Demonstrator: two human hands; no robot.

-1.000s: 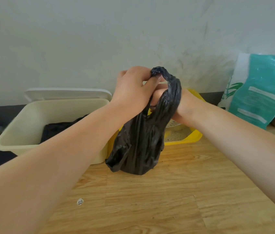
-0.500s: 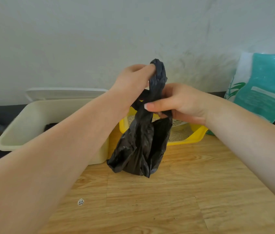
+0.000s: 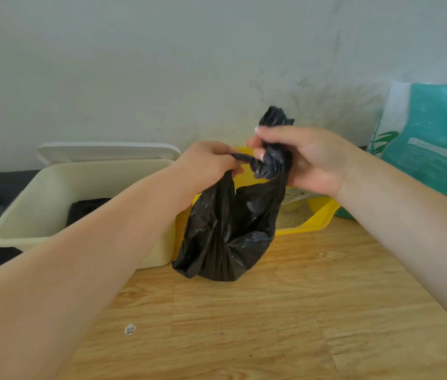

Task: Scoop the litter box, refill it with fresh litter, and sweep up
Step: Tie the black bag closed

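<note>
Both hands clamped on a black bag [image 3: 227, 237], left [image 3: 211, 163] and right [image 3: 307, 160] knotting its neck above the floor [image 3: 244, 325]. Scooping apparently done. Yellow box [image 3: 318, 219] behind bag; refill from teal sack [image 3: 433, 133] and sweeping still ahead, probably.

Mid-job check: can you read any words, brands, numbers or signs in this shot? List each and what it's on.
No text can be read.
Teal and white litter bag: pale label bands and a green leaf graphic, print too blurred to read.
Small round sticker on the wooden floor: a dark mark, too small to read.
Black plastic bag, held by the left hand and right hand: no print visible.
Cream bin and yellow litter box: no labels visible.
</note>
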